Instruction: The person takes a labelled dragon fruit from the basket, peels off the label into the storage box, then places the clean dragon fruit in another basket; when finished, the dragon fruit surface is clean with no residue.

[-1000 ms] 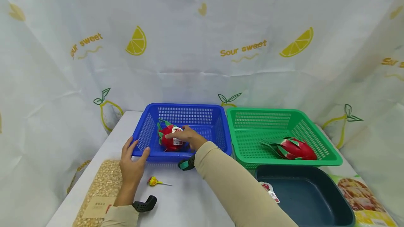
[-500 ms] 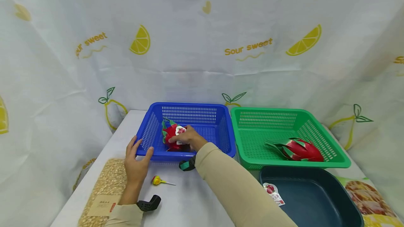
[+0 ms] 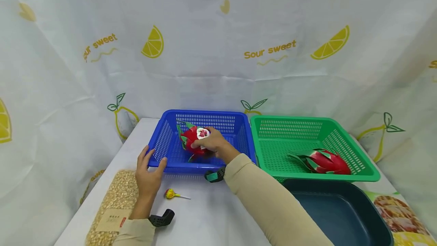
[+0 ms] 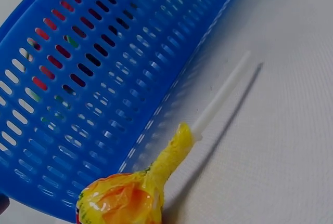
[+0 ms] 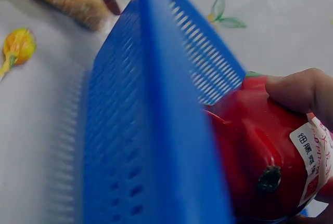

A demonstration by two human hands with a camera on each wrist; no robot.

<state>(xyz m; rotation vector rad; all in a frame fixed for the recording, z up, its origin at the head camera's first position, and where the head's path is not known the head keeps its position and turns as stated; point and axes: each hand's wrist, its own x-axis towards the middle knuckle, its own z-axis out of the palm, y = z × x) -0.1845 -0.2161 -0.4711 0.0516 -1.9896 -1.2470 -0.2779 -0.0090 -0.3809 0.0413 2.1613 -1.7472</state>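
2 baskets point(image 3: 194, 167), 1 dragon fruit point(image 3: 189, 136) each, right hand point(image 3: 216, 142) gripping 1, left hand point(image 3: 148, 177) splayed

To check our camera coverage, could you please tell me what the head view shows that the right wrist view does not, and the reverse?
Only the head view shows the green basket, the second dragon fruit in it, the dark tray and the printed pack.

Only the right wrist view shows the held fruit's dark tip and the black characters on its label.

Both show the blue basket, the right hand gripping that fruit, the left hand and the lollipop.
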